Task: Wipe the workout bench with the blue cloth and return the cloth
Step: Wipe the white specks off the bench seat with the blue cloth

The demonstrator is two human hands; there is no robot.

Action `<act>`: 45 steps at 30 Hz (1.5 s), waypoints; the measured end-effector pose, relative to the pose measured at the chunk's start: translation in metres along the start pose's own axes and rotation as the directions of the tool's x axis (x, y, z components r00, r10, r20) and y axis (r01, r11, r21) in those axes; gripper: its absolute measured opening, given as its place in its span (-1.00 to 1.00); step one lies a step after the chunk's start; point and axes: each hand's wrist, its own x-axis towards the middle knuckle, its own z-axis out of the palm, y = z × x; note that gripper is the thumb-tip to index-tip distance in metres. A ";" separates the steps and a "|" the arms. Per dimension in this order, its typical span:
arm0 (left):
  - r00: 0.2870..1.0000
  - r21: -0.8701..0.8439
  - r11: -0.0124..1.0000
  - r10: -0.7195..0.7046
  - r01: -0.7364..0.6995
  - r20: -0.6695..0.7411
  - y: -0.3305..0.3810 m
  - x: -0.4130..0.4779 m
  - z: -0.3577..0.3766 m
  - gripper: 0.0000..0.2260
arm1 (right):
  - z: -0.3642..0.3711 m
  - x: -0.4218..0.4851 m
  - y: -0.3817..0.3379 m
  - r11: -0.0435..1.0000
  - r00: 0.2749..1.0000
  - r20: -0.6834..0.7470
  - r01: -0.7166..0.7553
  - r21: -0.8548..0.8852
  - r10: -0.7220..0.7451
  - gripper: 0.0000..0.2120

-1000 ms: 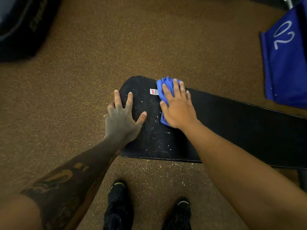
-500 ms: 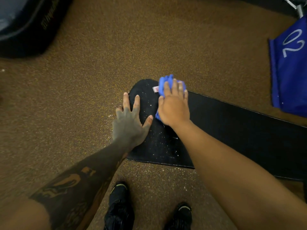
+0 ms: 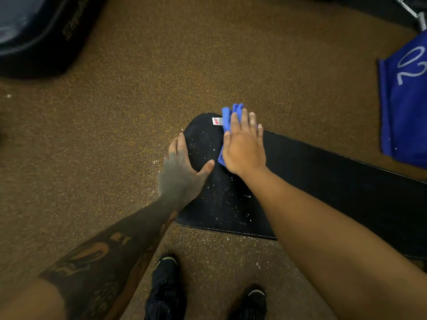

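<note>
The blue cloth (image 3: 227, 121) is lying bunched on the far rounded end of the workout bench (image 3: 335, 179), just right of a small white-and-red tag (image 3: 216, 121), with part of it poking past the far rim. The right hand (image 3: 243, 146) is pressing it flat under the palm, its grip spread with fingers extended over the cloth rather than pinching it. The left hand (image 3: 179, 172) is bracing on the left edge of the pad, its grip open, thumb splayed onto the top, fingers curling over the side. White specks (image 3: 227, 199) are dotting the pad between the hands and the near edge, so wiping looks unfinished here. To do it well: keep the palm flat, overlap passes, drag the specks toward one edge instead of scattering them, and work along the pad rather than across. The bench is running long from the rounded end at centre out toward the lower right of the frame; the rounded end is pointing up-left. Around it sits brown speckled floor (image 3: 92, 146), black shoes (image 3: 166, 289) below, and a blue panel marked 02 (image 3: 406, 100) at the right.
</note>
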 end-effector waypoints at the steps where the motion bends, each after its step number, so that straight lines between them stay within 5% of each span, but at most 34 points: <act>1: 1.000 -0.036 0.999 -0.007 0.007 0.001 -0.002 0.001 0.000 -0.15 | 0.001 -0.004 -0.004 0.998 0.998 0.017 0.055 -0.024 -0.055 -0.47; 4: 0.999 -0.194 0.980 -0.042 0.042 0.008 -0.006 0.007 -0.005 -0.22 | -0.004 -0.008 -0.001 0.981 0.981 0.034 0.192 0.000 -0.192 -0.40; 8: 0.988 -0.434 0.889 -0.114 0.146 0.100 -0.014 0.018 -0.011 -0.52 | -0.005 -0.004 0.001 0.988 0.987 0.042 0.155 0.000 -0.155 -0.33; 12: 0.976 -0.546 0.814 -0.110 0.198 0.190 -0.022 0.022 -0.012 -0.59 | -0.002 0.005 -0.003 0.992 0.989 0.075 0.127 -0.029 -0.124 -0.42; 15: 0.977 -0.567 0.800 -0.107 0.195 0.185 -0.022 0.022 -0.011 -0.60 | 0.003 0.000 -0.014 0.994 0.994 0.053 0.102 -0.045 -0.099 -0.44; 19: 0.984 -0.543 0.822 -0.114 0.170 0.136 -0.021 0.022 -0.011 -0.62 | 0.005 -0.018 -0.018 0.919 0.916 0.126 0.390 -0.049 -0.382 -0.47; 24: 0.984 -0.569 0.806 -0.097 0.166 0.150 -0.022 0.023 -0.010 -0.65 | 0.007 0.007 -0.030 0.998 0.999 0.016 0.041 -0.039 -0.040 -0.45; 29: 0.984 -0.599 0.782 -0.109 0.172 0.140 -0.023 0.022 -0.009 -0.64 | 0.006 -0.003 -0.028 0.878 0.874 0.148 0.475 -0.063 -0.463 -0.47; 33: 0.981 -0.635 0.748 -0.121 0.192 0.155 -0.020 0.021 -0.011 -0.64 | 0.008 0.015 -0.034 0.981 0.982 0.047 0.187 -0.055 -0.185 -0.47; 37: 0.982 -0.644 0.742 -0.122 0.188 0.146 -0.022 0.022 -0.010 -0.66 | 0.008 0.001 -0.038 0.863 0.859 0.163 0.500 -0.068 -0.485 -0.48; 39: 0.980 -0.644 0.739 -0.132 0.198 0.150 -0.020 0.020 -0.013 -0.67 | 0.003 0.009 -0.031 0.878 0.874 0.149 0.475 -0.055 -0.463 -0.49; 42: 0.977 -0.676 0.706 -0.127 0.212 0.174 -0.022 0.021 -0.013 -0.64 | 0.007 0.017 -0.036 0.970 0.971 0.045 0.239 -0.055 -0.236 -0.50; 45: 0.983 -0.659 0.730 -0.110 0.182 0.150 -0.024 0.021 -0.012 -0.64 | 0.010 0.006 -0.043 0.879 0.881 0.115 0.469 -0.085 -0.459 -0.50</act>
